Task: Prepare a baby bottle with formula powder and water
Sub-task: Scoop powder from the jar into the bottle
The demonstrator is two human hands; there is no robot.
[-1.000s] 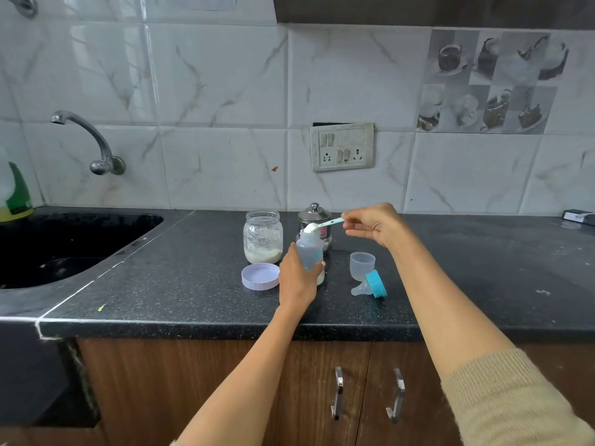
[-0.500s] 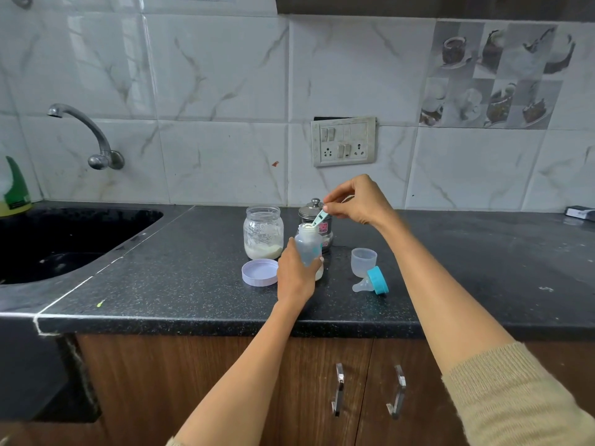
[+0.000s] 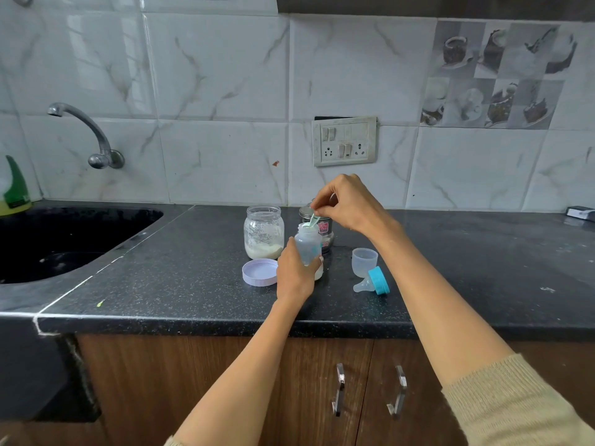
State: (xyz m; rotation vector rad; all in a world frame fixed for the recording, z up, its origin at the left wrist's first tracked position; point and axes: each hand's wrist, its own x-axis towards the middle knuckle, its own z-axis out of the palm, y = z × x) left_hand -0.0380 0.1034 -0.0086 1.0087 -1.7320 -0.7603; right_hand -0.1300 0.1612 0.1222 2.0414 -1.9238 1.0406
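Tipping a scoop of formula powder into a baby bottle.

The left hand [image 3: 294, 273] grips the open baby bottle [image 3: 308, 243] upright on the table [image 3: 180, 284]; above its mouth the right hand [image 3: 349, 204] pinches the scoop [image 3: 311, 221], bowl tipped in. Best held steady and centred, so powder does not spill. Behind stands the open formula jar [image 3: 264, 232].

- A home kitchen.
- Black sink [image 3: 64, 239] with a wall tap [image 3: 93, 136].
- Marble-look wall tiles [image 3: 219, 75], some showing cups.
- Dark stone desk [image 3: 193, 284] above wooden cupboard doors [image 3: 306, 397].
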